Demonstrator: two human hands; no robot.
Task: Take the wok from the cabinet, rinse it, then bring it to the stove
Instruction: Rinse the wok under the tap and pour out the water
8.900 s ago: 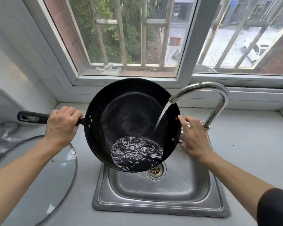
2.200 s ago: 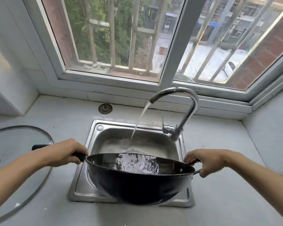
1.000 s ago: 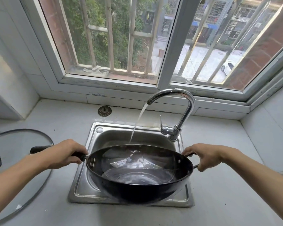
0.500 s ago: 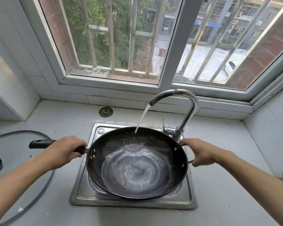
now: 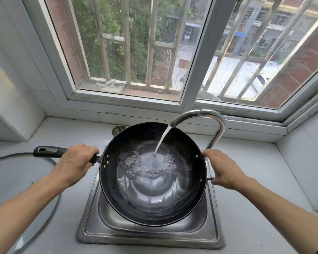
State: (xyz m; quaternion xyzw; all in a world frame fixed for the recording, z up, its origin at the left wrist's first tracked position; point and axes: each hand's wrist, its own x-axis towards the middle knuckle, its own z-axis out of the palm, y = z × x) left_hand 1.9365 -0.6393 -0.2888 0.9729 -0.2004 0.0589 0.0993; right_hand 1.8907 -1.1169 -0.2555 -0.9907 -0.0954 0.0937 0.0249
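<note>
Rinsing step: wok [image 5: 152, 180] held over the sink [image 5: 151, 235] beneath the running faucet [image 5: 217, 125]; left hand [image 5: 75, 162] grips the long handle [image 5: 50, 150], right hand [image 5: 222, 171] the helper handle. Keep it level, swirl gently.

No readable text, label, brand or number shows anywhere in this view

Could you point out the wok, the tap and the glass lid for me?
wok [image 5: 117, 180]: head view, inner left wall.
tap [image 5: 200, 113]: head view, top of curved spout.
glass lid [image 5: 17, 173]: head view, glass near far rim.
</note>
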